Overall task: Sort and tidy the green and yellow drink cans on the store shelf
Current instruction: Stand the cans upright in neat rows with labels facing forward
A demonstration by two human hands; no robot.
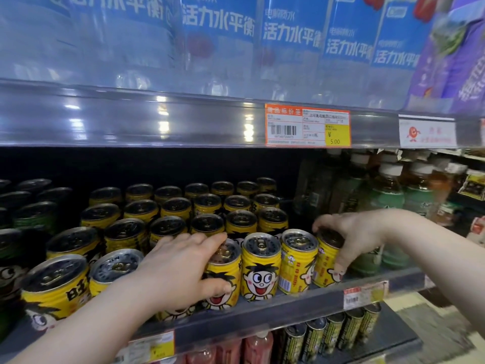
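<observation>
Several rows of yellow drink cans with a cartoon face fill the middle shelf (288, 308). My left hand (181, 266) is wrapped around a front-row yellow can (223, 287), fingers over its lid and thumb on its front. My right hand (349, 235) grips the rightmost front-row yellow can (326, 269) from above and from the right side. Two more yellow cans (259, 269) stand between the two held ones. Green cans (34, 216) stand at the far left, partly in shadow.
Green-labelled tea bottles (385, 200) stand right of the cans, close to my right hand. Blue-labelled water bottles (291, 35) line the upper shelf, above an orange price tag (307, 126). Dark cans (333, 332) and pink bottles sit on the shelf below.
</observation>
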